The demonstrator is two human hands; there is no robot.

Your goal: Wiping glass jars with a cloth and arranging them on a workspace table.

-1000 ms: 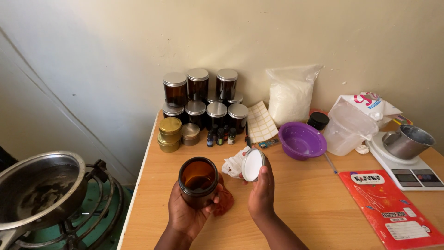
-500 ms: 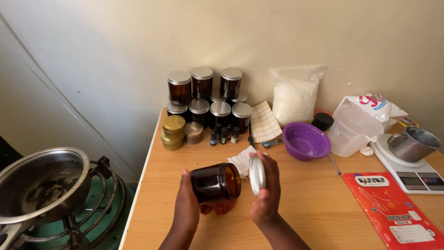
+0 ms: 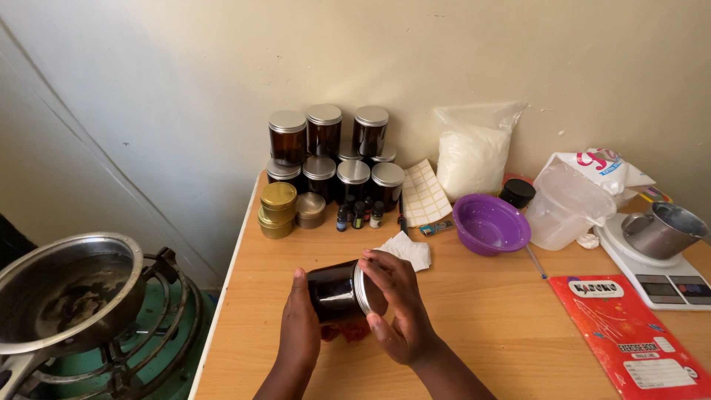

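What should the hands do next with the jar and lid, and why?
Probably twist the lid tight with the right hand. The lid sits on the mouth of the dark jar, which lies sideways, gripped by the left hand. Whether the lid is fully screwed on cannot be told. The other jars at the back all wear closed lids.

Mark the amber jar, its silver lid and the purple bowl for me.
amber jar (image 3: pixel 335 290), head view, on its dark glass side.
silver lid (image 3: pixel 362 289), head view, on its metal rim.
purple bowl (image 3: pixel 490 222), head view, on its inner wall.

Both hands (image 3: pixel 355 318) raised together (fingers curled, palms facing)
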